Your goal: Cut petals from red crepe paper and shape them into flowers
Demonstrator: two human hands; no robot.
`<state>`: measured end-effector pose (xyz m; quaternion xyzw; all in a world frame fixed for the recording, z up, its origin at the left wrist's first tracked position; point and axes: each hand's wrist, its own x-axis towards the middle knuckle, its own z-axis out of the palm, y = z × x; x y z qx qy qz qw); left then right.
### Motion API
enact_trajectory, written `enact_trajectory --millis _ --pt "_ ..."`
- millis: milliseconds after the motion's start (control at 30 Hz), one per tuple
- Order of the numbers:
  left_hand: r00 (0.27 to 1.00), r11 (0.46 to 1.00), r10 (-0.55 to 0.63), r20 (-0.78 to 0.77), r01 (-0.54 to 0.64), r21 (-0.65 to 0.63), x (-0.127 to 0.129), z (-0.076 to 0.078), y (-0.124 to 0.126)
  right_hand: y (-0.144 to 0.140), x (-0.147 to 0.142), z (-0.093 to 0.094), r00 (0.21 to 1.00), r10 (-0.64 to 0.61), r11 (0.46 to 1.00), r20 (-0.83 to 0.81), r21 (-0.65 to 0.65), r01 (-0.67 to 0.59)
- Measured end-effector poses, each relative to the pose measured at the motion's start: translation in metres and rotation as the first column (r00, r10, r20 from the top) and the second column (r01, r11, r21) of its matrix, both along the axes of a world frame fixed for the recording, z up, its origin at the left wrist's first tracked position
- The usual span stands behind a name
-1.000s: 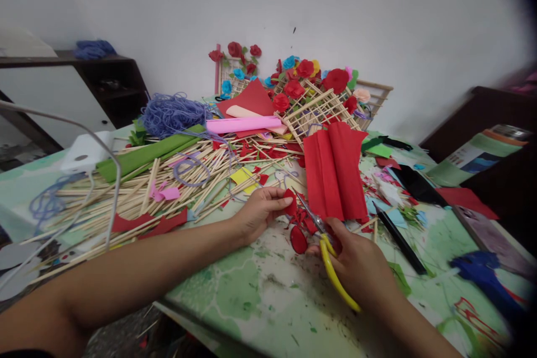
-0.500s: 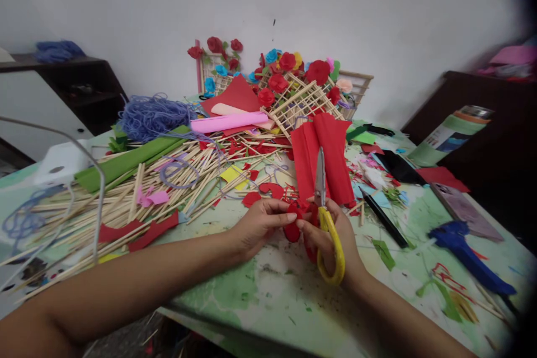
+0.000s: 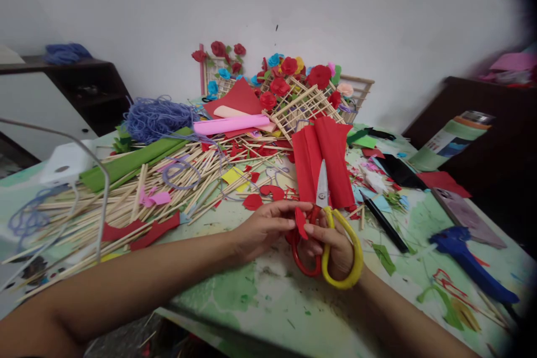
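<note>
A small piece of red paper [image 3: 300, 224] is held up between my two hands over the front of the table. The fingers of my left hand [image 3: 262, 229] pinch its left side. The thumb and forefinger of my right hand [image 3: 335, 243] touch its right edge. Scissors [image 3: 322, 193] also sit in my right hand, blades together and pointing away from me, with one yellow and one red handle loop around my fingers. Just beyond my left fingertips lie cut red paper petals [image 3: 252, 202]. Behind the blades stand folded sheets of red crepe paper [image 3: 329, 162].
Thin wooden sticks [image 3: 197, 168] cover the left, with purple yarn [image 3: 157, 117] behind them. A blue glue gun [image 3: 472, 263], a black marker [image 3: 384, 221] and a tilted bottle [image 3: 451, 140] are on the right. Lattice frames with paper flowers [image 3: 289, 86] lean against the wall.
The scissors have turned in my right hand, so the red handle loop now shows beside the yellow one. The small red piece has tilted and sits slightly farther right between my fingers.
</note>
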<state>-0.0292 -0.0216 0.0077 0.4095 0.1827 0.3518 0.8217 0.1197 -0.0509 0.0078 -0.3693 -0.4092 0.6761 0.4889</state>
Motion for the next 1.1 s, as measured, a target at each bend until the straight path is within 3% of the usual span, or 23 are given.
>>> enact_trajectory --millis 100,300,400,467,567,633,667,733,800,833,900,1100 --pt "0.999 0.999 -0.033 -0.036 0.034 0.022 0.0 -0.001 -0.001 0.001 0.0 0.0 0.999 0.029 1.0 -0.014 -0.005 -0.029" --pt "0.985 0.98 0.159 -0.06 -0.15 0.133 0.001 -0.002 0.001 0.0 -0.001 -0.001 0.999 0.041 0.999 -0.02 -0.018 -0.041" --pt "0.988 0.977 0.149 -0.049 -0.139 0.163 0.001 -0.003 0.003 0.0 -0.001 -0.001 0.997 0.071 0.997 0.017 -0.006 -0.071" --pt "0.988 0.982 0.144 -0.047 -0.137 0.127 0.001 -0.003 0.005 0.0 0.002 0.0 0.997 0.022 1.0 0.076 -0.005 -0.021" --pt "0.963 0.963 0.264 -0.056 -0.26 0.078 0.001 -0.002 0.01 0.001 0.013 0.002 0.944 -0.217 0.973 0.249 0.129 0.19" --pt "0.933 0.935 0.353 -0.066 -0.35 0.053 0.001 -0.003 0.014 0.002 0.025 0.004 0.82 -0.385 0.909 0.423 0.326 0.259" --pt "0.923 0.925 0.379 -0.069 -0.378 0.04 0.001 -0.004 0.016 0.002 0.032 0.006 0.722 -0.447 0.874 0.529 0.429 0.227" --pt "0.907 0.909 0.416 -0.074 -0.416 0.012 0.0 -0.006 0.02 0.003 0.043 0.008 0.436 -0.542 0.811 0.718 0.584 0.046" --pt "0.897 0.9 0.433 -0.087 -0.435 -0.01 -0.001 -0.009 0.023 0.003 0.049 0.01 0.128 -0.618 0.758 0.775 0.631 -0.163" --pt "0.896 0.899 0.434 -0.09 -0.438 -0.018 -0.001 -0.01 0.025 0.003 0.05 0.011 0.018 -0.64 0.742 0.768 0.624 -0.244" --pt "0.896 0.898 0.435 -0.09 -0.439 -0.025 -0.002 -0.011 0.027 0.002 0.049 0.012 -0.091 -0.655 0.726 0.75 0.592 -0.351" --pt "0.876 0.876 0.473 -0.092 -0.479 -0.054 -0.003 -0.011 0.028 0.001 0.049 0.013 -0.193 -0.657 0.727 0.729 0.546 -0.417"
